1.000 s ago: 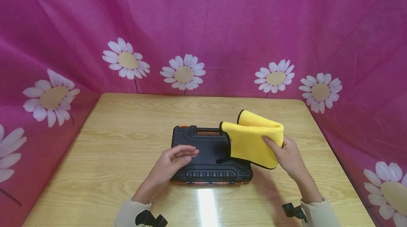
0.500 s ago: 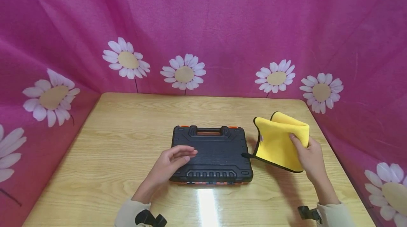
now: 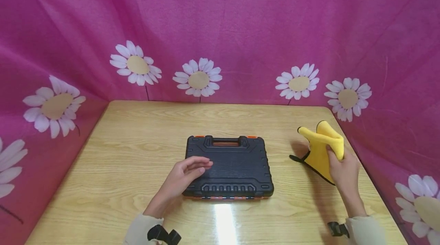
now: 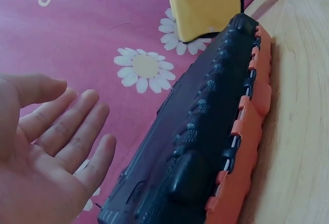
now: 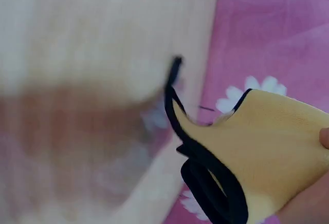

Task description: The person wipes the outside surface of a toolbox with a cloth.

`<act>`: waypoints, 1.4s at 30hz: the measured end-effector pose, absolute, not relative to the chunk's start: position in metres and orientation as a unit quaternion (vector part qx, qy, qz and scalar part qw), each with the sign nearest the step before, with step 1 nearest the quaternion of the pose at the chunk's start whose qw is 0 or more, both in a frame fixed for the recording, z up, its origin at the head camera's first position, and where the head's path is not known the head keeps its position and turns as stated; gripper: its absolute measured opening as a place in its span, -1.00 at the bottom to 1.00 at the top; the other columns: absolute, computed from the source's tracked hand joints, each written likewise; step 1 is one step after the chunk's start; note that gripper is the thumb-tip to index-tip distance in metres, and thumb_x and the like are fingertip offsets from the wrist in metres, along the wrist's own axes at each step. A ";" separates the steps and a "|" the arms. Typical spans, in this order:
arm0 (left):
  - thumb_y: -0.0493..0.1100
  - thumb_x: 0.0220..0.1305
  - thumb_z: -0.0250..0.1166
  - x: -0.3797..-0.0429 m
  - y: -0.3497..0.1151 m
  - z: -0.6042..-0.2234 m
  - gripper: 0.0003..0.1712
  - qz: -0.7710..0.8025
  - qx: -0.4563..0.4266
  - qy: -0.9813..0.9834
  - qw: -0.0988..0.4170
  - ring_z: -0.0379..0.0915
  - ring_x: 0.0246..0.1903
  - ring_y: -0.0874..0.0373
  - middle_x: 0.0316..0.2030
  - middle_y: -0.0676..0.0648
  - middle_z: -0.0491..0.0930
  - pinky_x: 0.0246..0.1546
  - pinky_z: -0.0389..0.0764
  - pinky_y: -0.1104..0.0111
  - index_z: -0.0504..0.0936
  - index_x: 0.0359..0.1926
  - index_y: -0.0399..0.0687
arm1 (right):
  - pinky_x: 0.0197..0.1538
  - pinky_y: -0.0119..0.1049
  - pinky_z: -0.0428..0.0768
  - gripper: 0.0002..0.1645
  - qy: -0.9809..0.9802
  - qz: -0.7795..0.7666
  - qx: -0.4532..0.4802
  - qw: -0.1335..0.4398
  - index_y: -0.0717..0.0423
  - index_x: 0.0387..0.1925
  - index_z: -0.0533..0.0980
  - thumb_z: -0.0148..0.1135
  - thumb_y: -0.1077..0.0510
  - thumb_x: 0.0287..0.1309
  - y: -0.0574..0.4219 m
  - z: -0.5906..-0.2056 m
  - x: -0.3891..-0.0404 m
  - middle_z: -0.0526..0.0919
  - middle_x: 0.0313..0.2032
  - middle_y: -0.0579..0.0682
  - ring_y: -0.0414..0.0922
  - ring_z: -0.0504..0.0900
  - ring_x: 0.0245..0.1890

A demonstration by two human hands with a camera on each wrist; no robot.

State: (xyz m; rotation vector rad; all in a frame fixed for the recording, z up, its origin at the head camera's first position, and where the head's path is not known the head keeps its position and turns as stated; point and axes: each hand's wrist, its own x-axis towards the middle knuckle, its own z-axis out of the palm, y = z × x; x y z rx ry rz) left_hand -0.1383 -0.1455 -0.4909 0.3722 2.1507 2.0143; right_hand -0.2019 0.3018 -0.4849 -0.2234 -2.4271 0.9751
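A folded yellow cloth (image 3: 319,157) with black edging and a small black loop is gripped by my right hand (image 3: 345,166), thumb on the near face, over the right side of the table. In the right wrist view the cloth (image 5: 277,142) hangs in a fold, with most of the hand out of frame. My left hand (image 3: 187,172) hovers over the left part of a closed black tool case (image 3: 230,165), fingers relaxed and holding nothing. Beside that hand, the left wrist view shows the orange lower half (image 4: 252,142) and hinged edge of the case.
The case lies flat on a light wood table (image 3: 137,134), its handle and orange latches (image 3: 252,137) toward the far side. A pink curtain (image 3: 220,27) with daisy prints rises behind the table and along both sides.
My right hand has carried the yellow cloth rightward, from over the case to the right side of the table, and the cloth has turned more edge-on. The left hand has stayed nearly still.
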 end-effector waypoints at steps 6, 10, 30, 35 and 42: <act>-0.20 0.48 0.18 -0.145 -0.139 -0.485 -0.58 0.635 0.131 0.757 0.083 0.52 0.16 0.00 0.12 -0.16 0.62 0.20 0.47 0.28 0.52 0.25 -0.32 | -0.55 -0.32 0.30 -0.82 -0.921 0.336 0.017 0.196 0.29 -0.18 0.56 0.27 0.21 0.34 0.290 -0.510 -0.188 0.44 -0.57 0.04 -0.13 0.33 -0.59; -0.23 0.46 0.20 -0.156 -0.132 -0.478 -0.61 0.587 0.146 0.793 0.075 0.54 0.14 0.03 0.09 -0.11 0.64 0.18 0.51 0.21 0.56 0.23 -0.26 | -0.47 -0.23 0.36 -0.52 -0.934 0.314 0.094 0.143 0.23 0.24 0.49 0.27 0.29 0.30 0.283 -0.523 -0.178 0.54 -0.45 0.09 -0.08 0.39 -0.50; -0.27 0.47 0.16 -0.253 -0.080 -0.475 -0.55 0.350 0.178 0.917 0.076 0.49 0.14 -0.05 0.27 -0.20 0.49 0.17 0.50 0.10 0.47 0.33 -0.27 | 0.20 0.59 -0.04 -0.26 -0.955 0.209 0.210 -0.027 0.12 0.44 0.32 0.28 0.33 0.23 0.265 -0.547 -0.166 0.19 0.42 0.37 0.48 0.07 0.38; -0.25 0.49 0.15 -0.268 -0.075 -0.482 -0.54 0.288 0.182 0.934 0.108 0.56 -0.17 0.06 0.22 -0.19 0.53 0.01 0.55 0.19 0.46 0.34 -0.26 | 0.19 0.59 0.02 -0.27 -0.958 0.195 0.208 -0.026 0.10 0.43 0.33 0.28 0.31 0.24 0.264 -0.545 -0.166 0.23 0.41 0.35 0.47 0.12 0.37; -0.23 0.50 0.15 -0.283 -0.071 -0.491 -0.54 0.227 0.201 0.942 0.146 0.52 -0.12 0.11 0.22 -0.18 0.53 -0.03 0.54 0.25 0.47 0.34 -0.24 | 0.17 0.60 0.07 -0.27 -0.958 0.187 0.216 -0.019 0.13 0.42 0.35 0.31 0.31 0.22 0.265 -0.543 -0.167 0.26 0.39 0.37 0.48 0.17 0.34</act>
